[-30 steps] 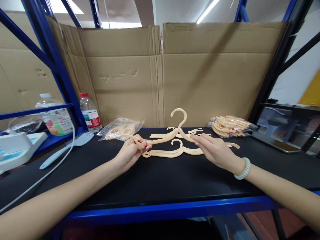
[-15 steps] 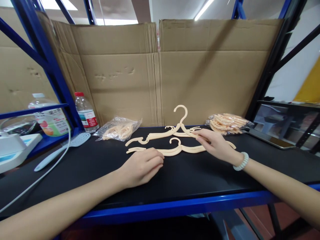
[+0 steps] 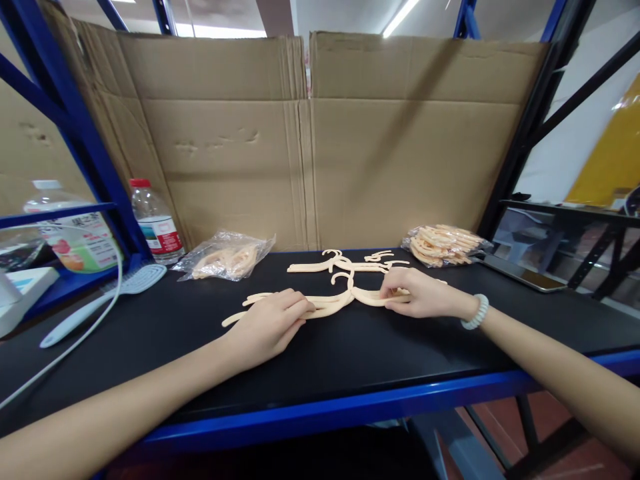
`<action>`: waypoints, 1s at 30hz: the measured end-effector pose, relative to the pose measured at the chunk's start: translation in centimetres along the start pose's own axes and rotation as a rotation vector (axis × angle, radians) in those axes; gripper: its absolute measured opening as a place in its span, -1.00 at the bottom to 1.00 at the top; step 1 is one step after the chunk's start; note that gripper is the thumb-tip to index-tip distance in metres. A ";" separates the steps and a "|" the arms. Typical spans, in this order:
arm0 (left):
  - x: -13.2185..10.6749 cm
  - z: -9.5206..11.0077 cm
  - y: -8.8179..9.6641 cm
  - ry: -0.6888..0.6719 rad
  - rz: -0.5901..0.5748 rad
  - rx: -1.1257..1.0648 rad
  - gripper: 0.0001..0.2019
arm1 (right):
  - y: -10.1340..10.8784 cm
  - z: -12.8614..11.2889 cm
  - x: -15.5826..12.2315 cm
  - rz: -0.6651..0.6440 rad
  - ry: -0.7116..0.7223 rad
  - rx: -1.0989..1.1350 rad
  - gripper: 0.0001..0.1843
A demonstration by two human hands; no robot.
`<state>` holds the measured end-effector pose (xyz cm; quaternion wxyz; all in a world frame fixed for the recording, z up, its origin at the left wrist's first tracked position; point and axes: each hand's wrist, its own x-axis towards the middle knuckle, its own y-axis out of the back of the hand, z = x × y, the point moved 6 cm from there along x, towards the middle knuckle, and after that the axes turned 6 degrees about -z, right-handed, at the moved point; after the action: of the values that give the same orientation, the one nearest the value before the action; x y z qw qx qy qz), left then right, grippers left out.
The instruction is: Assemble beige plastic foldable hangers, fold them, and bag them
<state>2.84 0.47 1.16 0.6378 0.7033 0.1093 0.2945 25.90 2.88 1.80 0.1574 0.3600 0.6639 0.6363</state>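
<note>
Over the left bar of the front hanger pieces (image 3: 333, 307), the left hand (image 3: 273, 325) is laid with curled fingers; whether anything is pinched cannot be told, as the thumb is hidden. The pieces are spread across the black tabletop (image 3: 325, 360), nearer than the rear hanger pieces (image 3: 307, 267), and are best steadied low, with both sides level so that no twist is put in. Farther right, the right bar is held by the right hand (image 3: 423, 295) in a narrow pinch; light, even pressure is advised.
</note>
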 end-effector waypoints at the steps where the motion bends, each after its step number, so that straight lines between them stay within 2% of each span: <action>1: 0.0 0.0 -0.1 -0.006 -0.013 0.010 -0.77 | 0.0 0.1 0.0 -0.017 0.001 0.002 -0.93; 4: 0.1 -0.2 -0.2 -0.008 -0.020 0.005 -0.74 | 0.0 0.1 -0.1 -0.068 -0.002 0.007 -0.94; 9: 0.0 -0.6 -0.2 -0.024 0.038 -0.037 -0.72 | 0.4 0.4 -0.3 -0.129 -0.030 0.013 -0.94; 14: 0.0 -0.8 -0.3 -0.010 0.037 -0.056 -0.70 | 0.6 1.0 -0.5 -0.104 -0.041 0.014 -0.88; 18: 0.0 -1.5 -0.5 0.093 0.034 -0.101 -0.72 | 0.4 1.0 -0.4 -0.110 -0.013 0.047 -0.74; 30: 0.8 -3.2 -0.8 0.132 0.072 -0.180 -0.72 | -0.1 2.1 0.7 -0.092 -0.034 0.037 -0.75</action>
<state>1.87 3.68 0.61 0.6787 0.6257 0.0988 0.3716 26.80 4.90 1.61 0.1909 0.3428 0.6887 0.6097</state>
